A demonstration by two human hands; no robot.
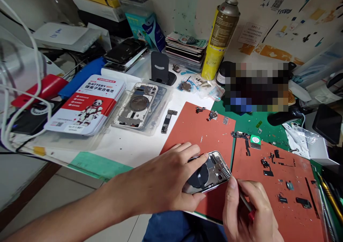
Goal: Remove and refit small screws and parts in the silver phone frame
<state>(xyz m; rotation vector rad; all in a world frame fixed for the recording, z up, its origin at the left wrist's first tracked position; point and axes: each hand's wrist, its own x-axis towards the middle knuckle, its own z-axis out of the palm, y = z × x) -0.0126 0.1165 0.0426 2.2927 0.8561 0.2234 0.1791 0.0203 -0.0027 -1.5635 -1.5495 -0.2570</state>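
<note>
While the L hand (pixel 174 176) clamps an opened phone housing (pixel 214 176) over the orange mat (pixel 179 136), approx. 5 o'clock in view, the R hand (pixel 250 210) grasps a red-handled tool (pixel 251 214), fingertips nr the housing's 3 o'clock edge; BATTERY box (pixel 87 104) at 9.

left forearm (pixel 107 201): outstretched | left grip (pixel 178 177): palm down, thumb spread | right grip (pixel 248 206): fingers curled, pinching
</note>
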